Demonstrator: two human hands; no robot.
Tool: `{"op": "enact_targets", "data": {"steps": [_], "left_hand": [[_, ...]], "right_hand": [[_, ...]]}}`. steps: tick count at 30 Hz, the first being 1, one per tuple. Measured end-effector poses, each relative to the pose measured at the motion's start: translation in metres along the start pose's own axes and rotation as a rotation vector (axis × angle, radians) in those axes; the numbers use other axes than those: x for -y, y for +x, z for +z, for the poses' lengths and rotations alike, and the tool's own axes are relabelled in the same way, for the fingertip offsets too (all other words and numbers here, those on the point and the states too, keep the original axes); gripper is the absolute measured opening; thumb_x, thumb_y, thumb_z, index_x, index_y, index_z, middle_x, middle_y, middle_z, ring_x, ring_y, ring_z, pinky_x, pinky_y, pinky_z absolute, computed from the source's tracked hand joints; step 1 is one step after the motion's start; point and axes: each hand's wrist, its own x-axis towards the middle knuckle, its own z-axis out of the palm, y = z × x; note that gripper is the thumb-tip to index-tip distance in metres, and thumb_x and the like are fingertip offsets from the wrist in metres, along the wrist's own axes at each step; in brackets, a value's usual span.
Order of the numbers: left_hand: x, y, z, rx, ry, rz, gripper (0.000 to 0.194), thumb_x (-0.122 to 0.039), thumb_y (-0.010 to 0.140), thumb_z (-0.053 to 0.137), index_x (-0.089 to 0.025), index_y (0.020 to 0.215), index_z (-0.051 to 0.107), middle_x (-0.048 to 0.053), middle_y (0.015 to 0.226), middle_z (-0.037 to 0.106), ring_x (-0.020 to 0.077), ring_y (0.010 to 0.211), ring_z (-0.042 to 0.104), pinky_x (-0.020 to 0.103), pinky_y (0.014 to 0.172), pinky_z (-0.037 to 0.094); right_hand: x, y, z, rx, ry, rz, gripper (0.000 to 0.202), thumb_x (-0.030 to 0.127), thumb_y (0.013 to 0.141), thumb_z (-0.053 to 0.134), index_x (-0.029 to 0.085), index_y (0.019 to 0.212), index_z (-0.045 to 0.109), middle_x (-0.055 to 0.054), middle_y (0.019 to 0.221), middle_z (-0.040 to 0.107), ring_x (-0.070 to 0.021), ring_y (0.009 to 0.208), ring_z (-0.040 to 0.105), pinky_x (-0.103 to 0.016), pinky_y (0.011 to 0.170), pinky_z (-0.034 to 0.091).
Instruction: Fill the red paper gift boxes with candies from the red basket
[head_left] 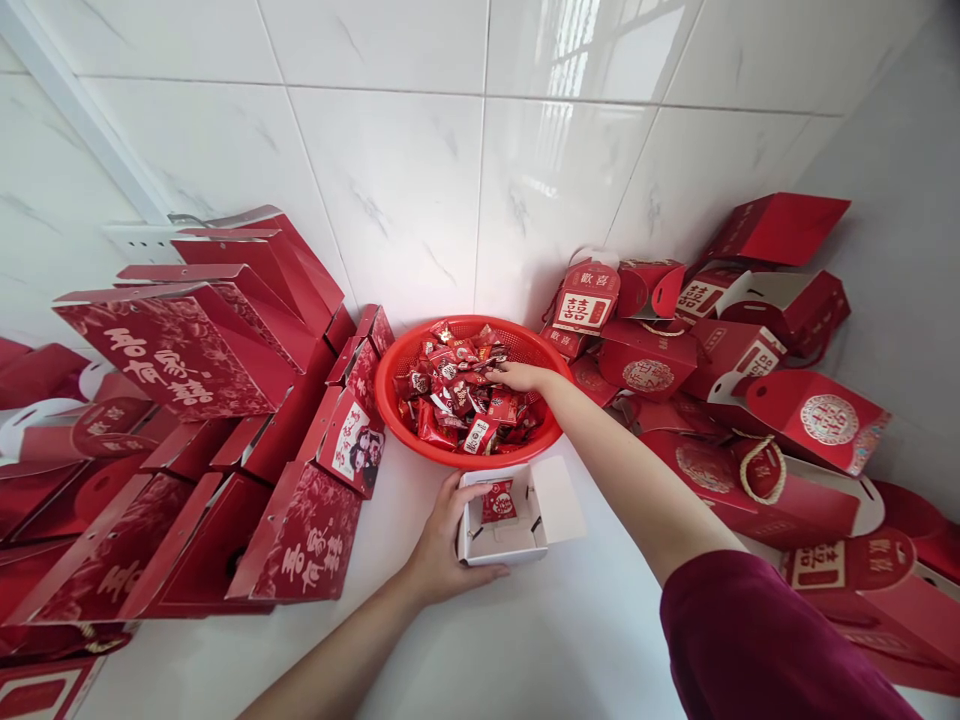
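1. Left hand [442,540] first: I've got it curled around the left side of a small white box [506,552], a finger over the far rim and the thumb along the near side. My guess is that side grip is to steady it while leaving the mouth uncovered.
2. The flap [562,500] sticks out to the right, away from that hand. Inside sits one red packet [499,503], toward the back. Can't tell from here if the box rests flat on the surface [585,640].
3. Right hand [521,376] is stretched forward into the basket [385,395], fingers loosely together and dipping into the packets [457,400]. Can't tell if it has hold of one.
4. Basket's just beyond the box, which looks handy to me: short hop between the two hands.
5. Edges: the tiled wall [390,160] is right behind the basket, so not much reach past it. Red boxes on the left [300,555] crowd the basket's rim; the pile of red boxes on the right [649,370] sits close by the right forearm.
6. Most elbow room, I'd say, is the surface nearer me than the left hand, and under the right arm.
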Motion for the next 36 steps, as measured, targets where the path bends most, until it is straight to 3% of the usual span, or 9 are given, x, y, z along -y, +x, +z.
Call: {"op": "enact_targets", "data": {"steps": [25,36], "left_hand": [[0.0,0.0,0.0,-0.003,-0.001,0.002,0.089,-0.047,0.065,0.085,-0.03,0.14,0.04,0.012,0.142,0.033,0.035,0.134,0.04,0.05,0.111,0.037],[-0.002,0.001,-0.001,0.003,-0.018,0.006,0.088,-0.046,0.065,0.085,-0.03,0.14,0.041,0.013,0.14,0.034,0.0355,0.133,0.04,0.051,0.11,0.037]], "right_hand": [[0.01,-0.009,-0.002,0.004,-0.056,0.037,0.06,0.049,0.098,0.053,0.013,0.146,0.047,-0.013,0.15,0.046,-0.0294,0.138,0.044,-0.036,0.116,0.031],[0.02,-0.02,-0.004,-0.061,-0.074,0.019,0.062,0.063,0.089,0.061,0.02,0.134,0.062,-0.01,0.14,0.057,-0.0345,0.13,0.051,-0.04,0.113,0.034]]}}
